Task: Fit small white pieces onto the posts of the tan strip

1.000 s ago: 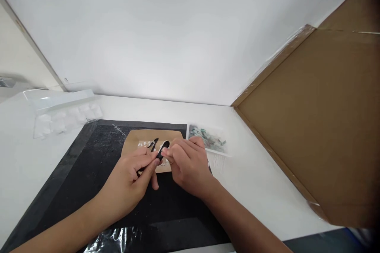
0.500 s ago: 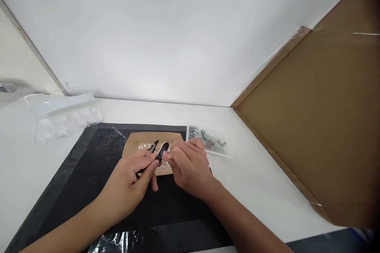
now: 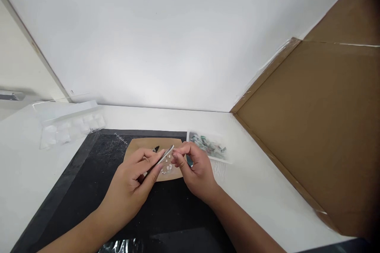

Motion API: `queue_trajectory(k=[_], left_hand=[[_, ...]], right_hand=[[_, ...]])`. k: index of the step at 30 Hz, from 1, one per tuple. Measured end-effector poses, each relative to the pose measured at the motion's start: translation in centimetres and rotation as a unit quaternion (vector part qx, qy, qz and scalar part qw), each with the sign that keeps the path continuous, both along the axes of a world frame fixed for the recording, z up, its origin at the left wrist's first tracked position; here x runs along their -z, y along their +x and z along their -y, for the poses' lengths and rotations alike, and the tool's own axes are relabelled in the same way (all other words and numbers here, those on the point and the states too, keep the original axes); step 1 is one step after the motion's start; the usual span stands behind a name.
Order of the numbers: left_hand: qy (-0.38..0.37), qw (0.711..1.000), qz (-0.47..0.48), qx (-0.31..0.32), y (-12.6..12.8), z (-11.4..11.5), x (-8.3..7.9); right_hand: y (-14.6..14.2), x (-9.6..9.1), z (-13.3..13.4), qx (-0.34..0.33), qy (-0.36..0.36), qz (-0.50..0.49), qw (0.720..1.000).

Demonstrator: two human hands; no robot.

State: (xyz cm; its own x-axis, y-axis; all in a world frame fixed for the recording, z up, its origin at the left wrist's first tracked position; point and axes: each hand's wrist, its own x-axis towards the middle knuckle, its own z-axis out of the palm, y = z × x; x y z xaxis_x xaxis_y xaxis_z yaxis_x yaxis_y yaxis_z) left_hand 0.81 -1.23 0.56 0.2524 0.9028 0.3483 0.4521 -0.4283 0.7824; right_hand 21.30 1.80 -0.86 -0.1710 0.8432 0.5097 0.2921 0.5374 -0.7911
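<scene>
My left hand (image 3: 132,178) pinches a slim black strip with a pale edge (image 3: 168,153) between thumb and fingers, tilted so its narrow side shows. Close beside the strip's upper tip is my right hand (image 3: 197,170), its thumb and forefinger pressed together. Whatever lies in that pinch is too small to make out. Beneath both hands lies a brown card (image 3: 139,143) bearing small white pieces (image 3: 169,167). A small black item (image 3: 156,149) on the card is partly covered by my left hand.
A black mat (image 3: 89,189) covers part of the white table. Right of the card stands a clear tray (image 3: 208,146) of green and pale bits. A clear compartment box (image 3: 71,126) is at the left. A cardboard panel (image 3: 297,126) borders the right side.
The black strip has turned from showing its broad dark face to showing its pale edge. My right hand has drawn slightly away from it, to the right. The camera view has shifted slightly.
</scene>
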Motion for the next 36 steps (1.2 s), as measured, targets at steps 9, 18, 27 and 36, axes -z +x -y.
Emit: queue_trajectory(k=[9, 18, 27, 36], left_hand=[[-0.023, 0.998, 0.003, -0.054, -0.4, -0.6, 0.4], [-0.002, 0.998, -0.005, -0.070, -0.5, -0.8, 0.8], [0.023, 0.997, -0.030, -0.069, -0.4, -0.9, 1.0], [0.025, 0.997, -0.038, -0.069, 0.1, -0.4, 1.0]], right_hand=[[0.2, 0.4, -0.1, -0.031, -0.101, -0.120, 0.987], [0.5, 0.1, 0.1, -0.060, -0.177, -0.153, 0.970], [0.5, -0.2, 0.0, -0.029, -0.015, -0.051, 0.998], [-0.2, 0.3, 0.1, 0.035, 0.167, 0.117, 0.978]])
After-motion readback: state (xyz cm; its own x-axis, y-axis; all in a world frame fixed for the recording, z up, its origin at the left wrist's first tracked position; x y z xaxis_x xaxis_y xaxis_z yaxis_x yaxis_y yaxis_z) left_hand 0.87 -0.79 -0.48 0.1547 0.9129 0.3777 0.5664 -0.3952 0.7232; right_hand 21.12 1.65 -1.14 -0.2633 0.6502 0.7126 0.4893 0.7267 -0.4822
